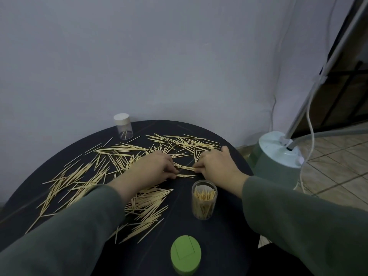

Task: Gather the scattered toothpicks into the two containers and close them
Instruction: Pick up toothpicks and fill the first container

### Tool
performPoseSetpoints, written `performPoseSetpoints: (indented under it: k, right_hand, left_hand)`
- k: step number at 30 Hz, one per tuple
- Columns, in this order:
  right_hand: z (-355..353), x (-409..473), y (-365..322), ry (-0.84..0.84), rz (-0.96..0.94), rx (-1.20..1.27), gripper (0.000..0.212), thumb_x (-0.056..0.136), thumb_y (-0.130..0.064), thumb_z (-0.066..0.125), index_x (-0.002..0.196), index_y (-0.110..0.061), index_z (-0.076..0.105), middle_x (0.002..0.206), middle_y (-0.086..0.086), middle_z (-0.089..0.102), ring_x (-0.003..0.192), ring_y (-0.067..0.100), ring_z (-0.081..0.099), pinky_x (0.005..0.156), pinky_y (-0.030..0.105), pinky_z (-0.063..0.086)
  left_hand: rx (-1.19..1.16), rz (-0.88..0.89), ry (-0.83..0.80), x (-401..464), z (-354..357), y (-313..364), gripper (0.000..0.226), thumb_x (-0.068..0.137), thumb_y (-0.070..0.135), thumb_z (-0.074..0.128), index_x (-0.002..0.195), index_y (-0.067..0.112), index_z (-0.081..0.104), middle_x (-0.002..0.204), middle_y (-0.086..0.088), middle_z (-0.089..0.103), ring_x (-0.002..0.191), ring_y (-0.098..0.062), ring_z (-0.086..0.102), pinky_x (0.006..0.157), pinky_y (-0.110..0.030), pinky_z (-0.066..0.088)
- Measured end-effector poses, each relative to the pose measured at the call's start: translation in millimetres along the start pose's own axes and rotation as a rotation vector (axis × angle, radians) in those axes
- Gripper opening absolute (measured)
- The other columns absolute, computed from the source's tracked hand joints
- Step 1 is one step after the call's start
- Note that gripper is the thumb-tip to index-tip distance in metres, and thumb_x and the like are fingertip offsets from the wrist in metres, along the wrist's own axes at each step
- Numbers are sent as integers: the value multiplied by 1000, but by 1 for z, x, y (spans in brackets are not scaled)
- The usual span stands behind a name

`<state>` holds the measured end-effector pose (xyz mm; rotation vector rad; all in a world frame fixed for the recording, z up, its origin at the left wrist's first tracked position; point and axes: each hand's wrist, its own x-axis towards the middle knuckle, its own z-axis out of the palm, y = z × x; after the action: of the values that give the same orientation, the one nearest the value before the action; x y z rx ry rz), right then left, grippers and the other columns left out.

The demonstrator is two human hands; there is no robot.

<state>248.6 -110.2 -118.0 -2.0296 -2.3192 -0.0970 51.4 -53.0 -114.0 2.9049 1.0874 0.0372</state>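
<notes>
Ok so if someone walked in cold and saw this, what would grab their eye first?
Most likely the pale toothpicks strewn across the round dark table, thickest on its left half. Next, the left hand and right hand meeting mid-table, pinching a small bundle between them. Then the open clear container packed with toothpicks just below the right hand, and the bright green lid at the near edge.

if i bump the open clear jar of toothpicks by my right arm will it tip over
Probably, if knocked near the top: the open jar is tall and narrow. It looks light, clear plastic holding only toothpicks. With no lid on, tipping would likely spill them onto the table.
</notes>
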Motion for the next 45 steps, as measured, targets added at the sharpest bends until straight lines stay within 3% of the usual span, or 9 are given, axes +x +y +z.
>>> performPoseSetpoints:
  k: [12,19,29,37,42,45]
  right_hand:
    - [-5,-6,-3,37,-72,-42,27,101,-38,44,113,-32,68,112,-5,60,107,18,52,98,46,29]
    - [-8,-10,1,91,-42,79,25,98,-38,51,115,-33,69,113,-8,63,109,15,53,102,44,27]
    - [-8,-14,3,74,-53,102,23,95,-44,54,108,-35,71,107,-12,68,106,14,51,96,40,25]
    - [-8,-13,3,122,-38,151,26,94,-42,56,115,-34,70,113,-12,66,111,13,49,94,38,25]
    - [-12,-15,2,152,-15,247,20,94,-39,58,109,-33,71,103,-14,65,102,9,52,96,38,26]
    - [-16,-15,1,185,36,409,13,93,-40,60,100,-36,70,96,-16,65,97,8,52,99,38,25]
  left_hand:
    - [140,24,142,-5,15,13,25,100,33,47,122,25,56,121,7,55,110,-10,48,98,-30,44]
    - [128,-2,206,-4,19,13,18,99,30,50,116,27,55,117,10,55,104,-7,47,94,-24,44]
    - [108,-15,197,-5,17,18,19,100,33,47,116,27,54,115,9,56,105,-8,48,94,-27,45]
    - [100,-43,169,-7,13,18,21,101,31,46,120,26,54,118,8,58,108,-8,48,96,-25,42]
    - [-54,-157,188,-8,9,24,14,99,33,48,108,27,56,106,8,57,100,-8,50,89,-24,44]
    - [-214,-278,213,-5,2,31,9,96,31,53,104,27,57,99,9,55,86,-5,52,75,-21,44]
